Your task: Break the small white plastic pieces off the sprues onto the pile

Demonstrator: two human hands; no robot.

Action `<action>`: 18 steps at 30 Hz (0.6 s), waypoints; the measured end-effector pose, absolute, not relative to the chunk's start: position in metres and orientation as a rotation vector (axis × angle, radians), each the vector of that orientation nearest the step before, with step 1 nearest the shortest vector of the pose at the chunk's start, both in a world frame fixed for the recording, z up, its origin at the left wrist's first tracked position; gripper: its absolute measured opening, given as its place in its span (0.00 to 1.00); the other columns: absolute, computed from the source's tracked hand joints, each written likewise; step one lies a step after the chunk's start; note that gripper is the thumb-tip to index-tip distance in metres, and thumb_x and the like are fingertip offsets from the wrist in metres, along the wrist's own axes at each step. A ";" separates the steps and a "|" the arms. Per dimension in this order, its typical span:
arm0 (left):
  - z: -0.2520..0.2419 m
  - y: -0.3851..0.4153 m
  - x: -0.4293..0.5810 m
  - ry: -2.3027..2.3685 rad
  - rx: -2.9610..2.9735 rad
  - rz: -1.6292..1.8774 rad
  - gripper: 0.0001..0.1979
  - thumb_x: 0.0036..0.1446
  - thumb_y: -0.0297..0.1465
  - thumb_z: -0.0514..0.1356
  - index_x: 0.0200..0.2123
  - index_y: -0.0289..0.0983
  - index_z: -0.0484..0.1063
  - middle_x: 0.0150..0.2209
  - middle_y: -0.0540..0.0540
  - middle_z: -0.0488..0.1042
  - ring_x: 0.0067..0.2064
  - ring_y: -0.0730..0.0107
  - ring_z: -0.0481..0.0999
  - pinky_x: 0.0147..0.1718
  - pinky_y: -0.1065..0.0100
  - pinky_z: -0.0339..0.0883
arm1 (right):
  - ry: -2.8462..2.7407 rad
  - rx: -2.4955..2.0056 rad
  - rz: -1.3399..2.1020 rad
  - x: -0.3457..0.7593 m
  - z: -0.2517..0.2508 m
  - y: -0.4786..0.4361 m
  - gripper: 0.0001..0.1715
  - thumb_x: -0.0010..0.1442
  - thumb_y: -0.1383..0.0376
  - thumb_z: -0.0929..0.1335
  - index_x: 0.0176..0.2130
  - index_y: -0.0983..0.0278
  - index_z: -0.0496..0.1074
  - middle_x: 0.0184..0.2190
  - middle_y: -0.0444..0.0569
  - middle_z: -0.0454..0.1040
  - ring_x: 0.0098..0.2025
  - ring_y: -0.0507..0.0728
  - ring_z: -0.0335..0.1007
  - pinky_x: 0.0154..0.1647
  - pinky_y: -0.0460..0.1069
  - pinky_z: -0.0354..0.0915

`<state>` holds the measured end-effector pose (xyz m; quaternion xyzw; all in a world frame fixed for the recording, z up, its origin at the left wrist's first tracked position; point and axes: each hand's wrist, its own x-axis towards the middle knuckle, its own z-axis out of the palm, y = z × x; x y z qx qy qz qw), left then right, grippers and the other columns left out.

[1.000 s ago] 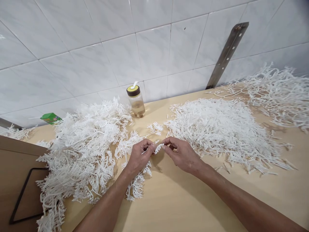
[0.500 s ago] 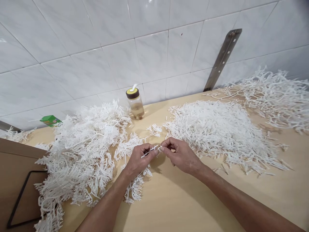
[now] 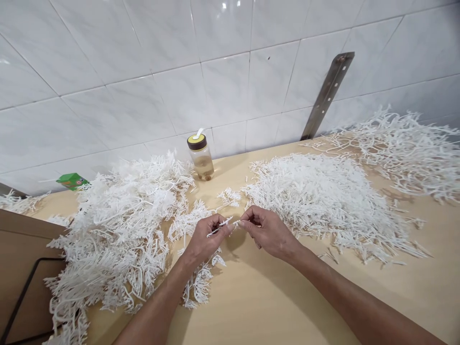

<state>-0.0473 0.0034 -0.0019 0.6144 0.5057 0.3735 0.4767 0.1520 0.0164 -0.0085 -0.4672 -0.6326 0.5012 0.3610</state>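
Observation:
My left hand (image 3: 205, 241) and my right hand (image 3: 268, 231) meet over the middle of a light wooden table (image 3: 258, 297). Between their fingertips they pinch a small white plastic sprig (image 3: 223, 224), a thin stem with short teeth. A big heap of tangled white branched pieces (image 3: 122, 225) lies to the left, touching my left wrist. A flatter pile of short white pieces (image 3: 323, 196) spreads to the right of my right hand. A small loose sprig (image 3: 230, 195) lies just beyond the hands.
A clear bottle with a brown and yellow cap (image 3: 201, 155) stands against the white tiled wall. A third white heap (image 3: 402, 148) fills the far right corner, below a slanted metal bracket (image 3: 327, 96). A green carton (image 3: 72, 181) sits far left. A black-outlined panel (image 3: 21, 297) lies at the lower left.
The white tuft held between the fingertips looks smaller, now a thin stem. The view has tipped slightly, shifting everything a little down and left. Both hands stay together.

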 end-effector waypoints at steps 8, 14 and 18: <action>0.001 0.002 -0.049 1.188 1.448 0.819 0.14 0.54 0.40 0.65 0.30 0.33 0.73 0.24 0.52 0.64 0.28 0.75 0.61 0.28 0.72 0.53 | -1.702 -1.297 1.299 0.156 -0.005 0.019 0.10 0.60 0.59 0.67 0.34 0.62 0.74 0.25 0.42 0.71 0.19 0.48 0.60 0.19 0.45 0.60; 0.000 0.000 -0.048 1.218 1.551 0.732 0.13 0.56 0.39 0.62 0.30 0.34 0.73 0.24 0.53 0.63 0.27 0.75 0.59 0.26 0.72 0.52 | -1.712 -1.281 1.345 0.157 0.003 0.017 0.11 0.61 0.59 0.66 0.32 0.63 0.71 0.24 0.40 0.68 0.18 0.47 0.63 0.19 0.45 0.61; 0.000 0.000 -0.047 1.212 1.610 0.745 0.11 0.57 0.37 0.61 0.30 0.34 0.73 0.24 0.52 0.64 0.27 0.74 0.60 0.27 0.72 0.53 | -1.720 -1.255 1.390 0.158 0.006 0.017 0.11 0.62 0.59 0.65 0.32 0.63 0.70 0.25 0.39 0.68 0.17 0.47 0.64 0.19 0.44 0.61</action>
